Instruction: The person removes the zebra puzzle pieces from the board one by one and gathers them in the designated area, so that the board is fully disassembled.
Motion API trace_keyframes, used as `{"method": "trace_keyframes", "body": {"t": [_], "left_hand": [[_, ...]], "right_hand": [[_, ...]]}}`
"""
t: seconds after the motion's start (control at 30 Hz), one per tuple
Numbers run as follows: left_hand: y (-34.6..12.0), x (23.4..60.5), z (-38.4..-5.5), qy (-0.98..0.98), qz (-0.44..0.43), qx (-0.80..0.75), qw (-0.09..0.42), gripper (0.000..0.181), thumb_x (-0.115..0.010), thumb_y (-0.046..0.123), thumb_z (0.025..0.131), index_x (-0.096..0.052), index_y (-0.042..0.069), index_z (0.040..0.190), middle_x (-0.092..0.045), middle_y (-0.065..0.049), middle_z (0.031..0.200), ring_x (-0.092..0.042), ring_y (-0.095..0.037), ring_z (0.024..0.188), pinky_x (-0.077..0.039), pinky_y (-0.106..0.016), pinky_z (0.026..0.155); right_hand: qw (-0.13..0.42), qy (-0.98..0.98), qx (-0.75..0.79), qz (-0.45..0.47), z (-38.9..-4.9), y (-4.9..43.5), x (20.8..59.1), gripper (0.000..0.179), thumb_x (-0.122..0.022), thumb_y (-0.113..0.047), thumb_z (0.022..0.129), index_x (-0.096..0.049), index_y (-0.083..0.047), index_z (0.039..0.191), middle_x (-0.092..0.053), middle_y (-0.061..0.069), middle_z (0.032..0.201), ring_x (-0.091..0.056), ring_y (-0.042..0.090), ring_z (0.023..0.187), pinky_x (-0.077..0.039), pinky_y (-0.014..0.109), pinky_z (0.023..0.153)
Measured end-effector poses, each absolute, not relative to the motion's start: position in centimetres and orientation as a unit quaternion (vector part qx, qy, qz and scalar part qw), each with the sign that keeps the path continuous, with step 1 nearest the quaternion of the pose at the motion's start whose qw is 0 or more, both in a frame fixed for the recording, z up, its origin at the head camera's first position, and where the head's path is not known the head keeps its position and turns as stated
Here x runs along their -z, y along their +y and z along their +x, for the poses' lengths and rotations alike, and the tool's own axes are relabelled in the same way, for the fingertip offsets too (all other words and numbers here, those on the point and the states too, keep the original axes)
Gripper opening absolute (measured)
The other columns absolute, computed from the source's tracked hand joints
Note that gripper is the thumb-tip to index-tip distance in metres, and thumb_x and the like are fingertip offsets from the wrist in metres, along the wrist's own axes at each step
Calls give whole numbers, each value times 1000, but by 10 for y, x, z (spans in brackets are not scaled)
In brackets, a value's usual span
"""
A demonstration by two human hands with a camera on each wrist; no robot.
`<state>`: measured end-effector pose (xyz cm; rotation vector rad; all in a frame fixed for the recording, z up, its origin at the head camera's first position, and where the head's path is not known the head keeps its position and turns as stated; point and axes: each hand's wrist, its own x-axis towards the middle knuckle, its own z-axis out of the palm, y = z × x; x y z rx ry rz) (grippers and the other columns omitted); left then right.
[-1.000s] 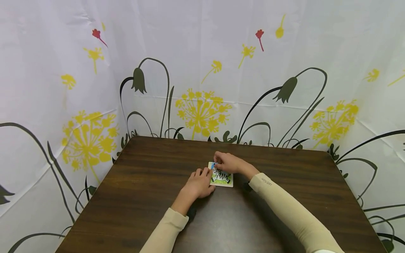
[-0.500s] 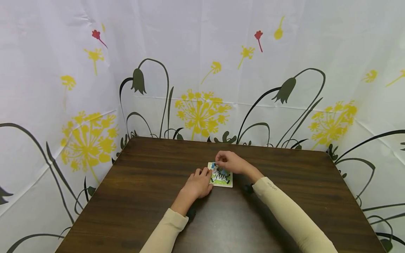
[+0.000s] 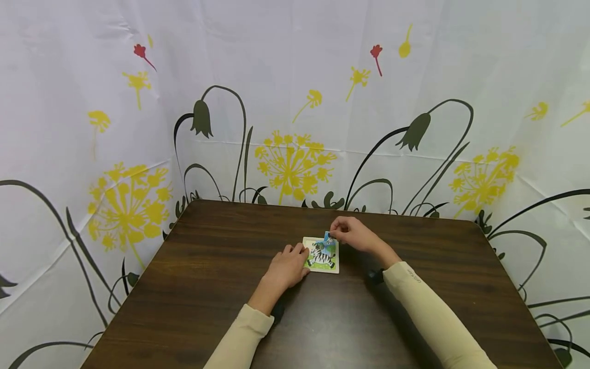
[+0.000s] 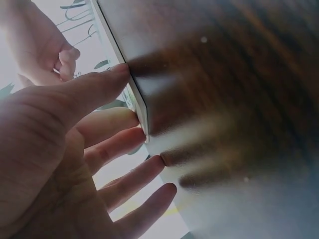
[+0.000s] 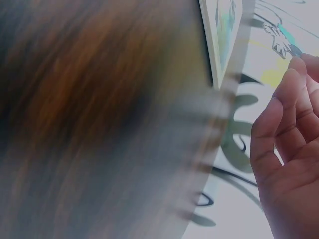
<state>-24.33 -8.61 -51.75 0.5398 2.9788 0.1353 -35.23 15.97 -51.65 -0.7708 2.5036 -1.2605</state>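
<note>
A small square zebra jigsaw puzzle with a pale frame [image 3: 309, 239] lies on the dark table. My left hand [image 3: 286, 266] rests at its left side; in the left wrist view the thumb [image 4: 117, 73] and two fingertips touch the frame's edge, the other fingers extended over the tabletop. Above the puzzle's far right corner, my right hand [image 3: 356, 236] pinches a blue jigsaw piece [image 3: 328, 236] between thumb and fingertips. The right wrist view shows black-and-white stripes on this piece [image 5: 280, 41], held up apart from the frame. A darker green patch shows in the puzzle's upper part.
The brown wooden table [image 3: 207, 246] extends around the puzzle on all sides. A white curtain [image 3: 286, 61] printed with yellow and grey flowers hangs behind the table and at both sides.
My right hand has lifted the jigsaw piece from the puzzle's upper left part and carried it right, to the far right corner. The left hand has stayed at the frame.
</note>
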Motion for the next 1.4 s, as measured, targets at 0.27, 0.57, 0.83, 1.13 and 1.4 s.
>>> {"method": "trace_keyframes", "body": {"t": [0.27, 0.57, 0.83, 1.13, 1.4], "left_hand": [[-86, 516, -243, 981, 191, -22, 24, 50, -73, 40, 103, -65, 17, 147, -61, -7, 145, -62, -31, 130, -57, -52, 100], [-85, 519, -244, 981, 196, 4, -5, 43, -76, 43, 100, -72, 20, 137, -67, -5, 135, -70, -28, 114, -60, -49, 90], [-85, 518, -245, 981, 195, -5, 4, 44, -76, 42, 101, -72, 21, 139, -66, -5, 138, -69, -28, 118, -60, -50, 93], [-87, 518, -246, 979, 201, -16, 2, 43, -76, 41, 101, -72, 20, 139, -66, -5, 138, -68, -29, 119, -59, -50, 92], [-87, 516, -243, 980, 197, -17, 2, 43, -76, 41, 101, -72, 20, 139, -66, -5, 138, -68, -29, 120, -59, -51, 94]], "right_hand": [[103, 855, 446, -245, -359, 185, 517, 14, -67, -16, 107, -70, -3, 108, -69, 18, 87, -61, 21, 75, -56, 34, 70], [120, 869, 425, -224, -368, 208, 525, 14, -65, -14, 108, -69, 0, 105, -65, 5, 82, -59, 16, 72, -53, 28, 65], [154, 877, 399, -219, -370, 217, 534, 16, -62, -12, 108, -71, 2, 107, -61, 2, 80, -55, 13, 70, -49, 28, 63], [159, 884, 381, -217, -369, 216, 538, 14, -63, -8, 105, -73, 1, 105, -68, 8, 85, -58, 14, 75, -50, 29, 67], [158, 891, 371, -208, -368, 214, 540, 15, -63, -11, 106, -73, 0, 105, -67, 5, 85, -58, 14, 76, -51, 29, 68]]}}
